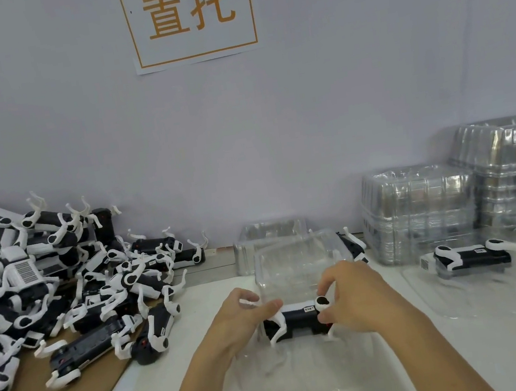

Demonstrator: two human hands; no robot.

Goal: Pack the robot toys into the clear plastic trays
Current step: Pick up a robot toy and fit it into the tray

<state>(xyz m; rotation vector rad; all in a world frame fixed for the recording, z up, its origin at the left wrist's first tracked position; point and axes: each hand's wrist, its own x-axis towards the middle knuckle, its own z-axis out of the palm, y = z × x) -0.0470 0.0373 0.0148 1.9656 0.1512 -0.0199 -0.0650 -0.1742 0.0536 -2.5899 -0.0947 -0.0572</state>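
A black-and-white robot dog toy point(297, 320) stands in a clear plastic tray point(297, 377) in front of me. My left hand point(244, 314) grips the toy's left end, and my right hand point(349, 299) pinches its right end near a white leg joint. The tray's clear lid point(293, 263) stands up behind the toy. A large heap of the same robot toys point(47, 293) covers the left side of the table.
Tall stacks of clear trays point(419, 211) stand at the back right. A packed tray with a robot toy point(473, 258) lies at the right. Another clear tray point(268, 230) sits by the wall. Brown cardboard point(77, 386) lies under the heap.
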